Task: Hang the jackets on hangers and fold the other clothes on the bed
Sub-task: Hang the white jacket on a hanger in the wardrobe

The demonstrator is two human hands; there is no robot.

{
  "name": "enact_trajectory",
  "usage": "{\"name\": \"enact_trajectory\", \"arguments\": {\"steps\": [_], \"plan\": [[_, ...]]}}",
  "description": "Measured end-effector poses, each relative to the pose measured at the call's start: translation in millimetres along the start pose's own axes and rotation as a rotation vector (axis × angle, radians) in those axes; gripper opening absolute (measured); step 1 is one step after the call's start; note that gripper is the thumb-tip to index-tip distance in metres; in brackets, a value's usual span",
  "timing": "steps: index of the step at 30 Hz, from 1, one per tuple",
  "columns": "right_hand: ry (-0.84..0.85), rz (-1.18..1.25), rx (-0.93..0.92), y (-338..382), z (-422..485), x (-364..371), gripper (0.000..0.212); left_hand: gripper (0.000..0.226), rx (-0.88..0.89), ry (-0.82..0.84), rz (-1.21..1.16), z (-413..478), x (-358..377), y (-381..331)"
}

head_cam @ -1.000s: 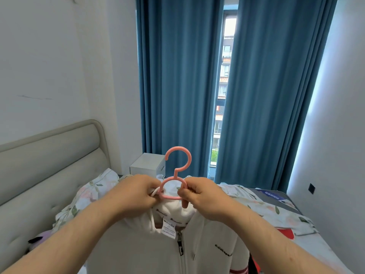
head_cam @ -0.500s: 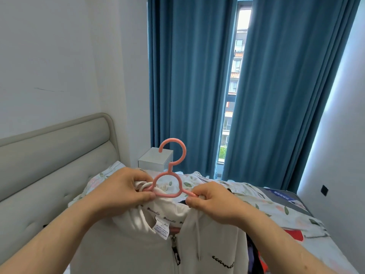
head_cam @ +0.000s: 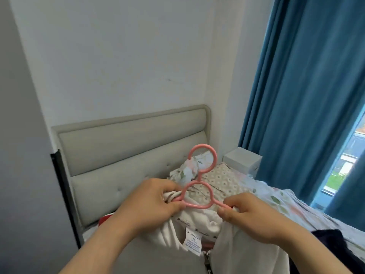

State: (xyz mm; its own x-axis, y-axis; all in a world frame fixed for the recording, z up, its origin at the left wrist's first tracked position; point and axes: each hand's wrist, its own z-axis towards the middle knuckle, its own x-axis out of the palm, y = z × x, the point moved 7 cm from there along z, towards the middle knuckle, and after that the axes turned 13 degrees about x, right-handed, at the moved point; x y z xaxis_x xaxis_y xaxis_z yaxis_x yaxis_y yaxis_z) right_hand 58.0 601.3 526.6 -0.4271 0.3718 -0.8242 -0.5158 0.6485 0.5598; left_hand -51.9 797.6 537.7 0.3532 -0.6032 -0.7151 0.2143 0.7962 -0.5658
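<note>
Above the bed (head_cam: 276, 198), we pinch the pink hanger (head_cam: 197, 206) with left grip (head_cam: 150, 202) and right grip (head_cam: 250, 216) inside the white jacket (head_cam: 197, 217); its hook points up and its arms span left-right.

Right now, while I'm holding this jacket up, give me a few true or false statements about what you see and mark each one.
1. The left hand and the right hand both hold the pink hanger, one on each side. True.
2. The hanger's hook points down toward the floor. False: the hook stands up above the hands.
3. The garment on the hanger is black. False: the jacket is white, with a label at its collar.
4. Blue curtains hang to the right of the padded headboard. True.
</note>
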Motion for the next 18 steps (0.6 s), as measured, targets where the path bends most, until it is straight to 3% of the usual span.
{"name": "enact_trajectory", "arguments": {"steps": [6, 13, 18], "plan": [[0.133, 0.007, -0.158, 57, 38, 59, 0.032, 0.015, -0.226, -0.109, 0.071, -72, -41, 38], [0.295, 0.021, -0.352, 113, 38, 111, 0.032, 0.032, -0.408, -0.239, 0.133, -150, -74, 42], [0.317, 0.026, -0.458, 152, 29, 133, 0.028, 0.029, -0.539, -0.366, 0.228, -200, -95, 31]]}}
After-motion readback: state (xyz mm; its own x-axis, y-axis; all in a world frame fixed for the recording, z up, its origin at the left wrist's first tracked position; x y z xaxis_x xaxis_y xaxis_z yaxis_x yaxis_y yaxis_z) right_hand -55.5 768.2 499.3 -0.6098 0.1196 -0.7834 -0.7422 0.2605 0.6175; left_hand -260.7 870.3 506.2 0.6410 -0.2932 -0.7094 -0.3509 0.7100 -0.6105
